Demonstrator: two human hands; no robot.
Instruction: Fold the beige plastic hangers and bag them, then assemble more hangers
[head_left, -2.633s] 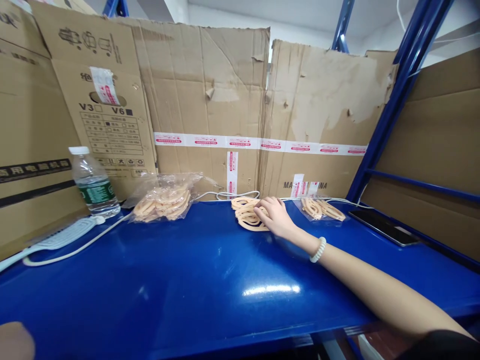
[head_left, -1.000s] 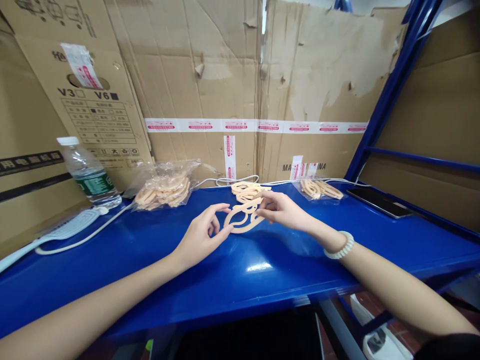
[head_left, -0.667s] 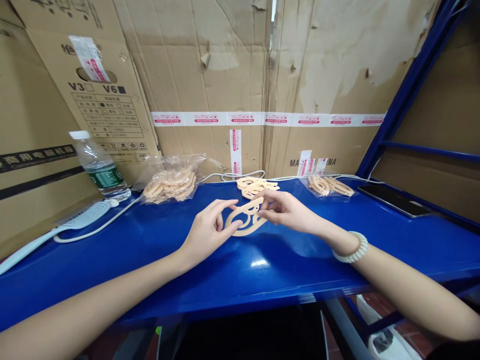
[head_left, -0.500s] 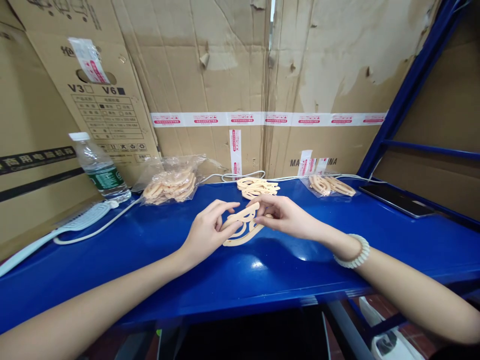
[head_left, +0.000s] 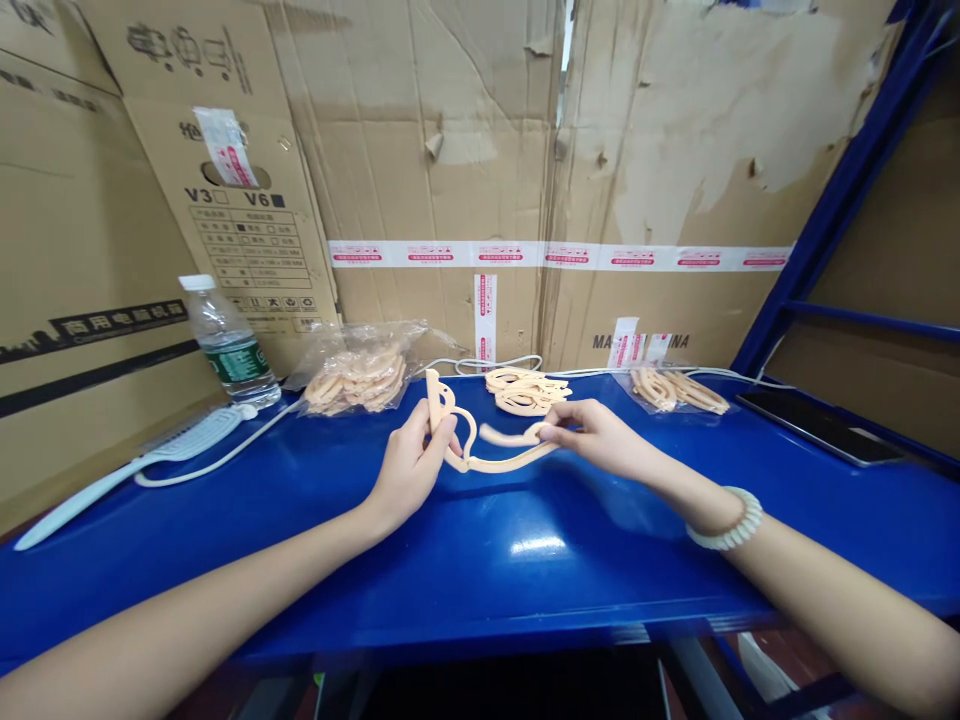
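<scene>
A beige plastic folding clothes hanger (head_left: pixel 510 463) is held above the blue table, between my two hands. My left hand (head_left: pixel 405 470) pinches its left part, where one arm stands nearly upright. At the other end, the fingers of my right hand (head_left: pixel 604 437) close on the hanger near a curved piece that points left. The hanger's long lower bar spans the gap between the hands. Just behind it lies a small pile of similar beige hangers (head_left: pixel 525 388), partly covered by my right fingers.
Clear bags of beige hangers lie at the back left (head_left: pixel 356 378) and back right (head_left: pixel 679 390). A water bottle (head_left: pixel 234 352) and pale hairbrush (head_left: pixel 187 437) are at left, with a white cable. A dark flat tablet-like device (head_left: pixel 817 425) lies right. Cardboard (head_left: pixel 450 180) walls the back.
The hanger has gone from folded together to spread out. My hands have moved apart, and its left arm now stands upright. The view has shifted slightly.
</scene>
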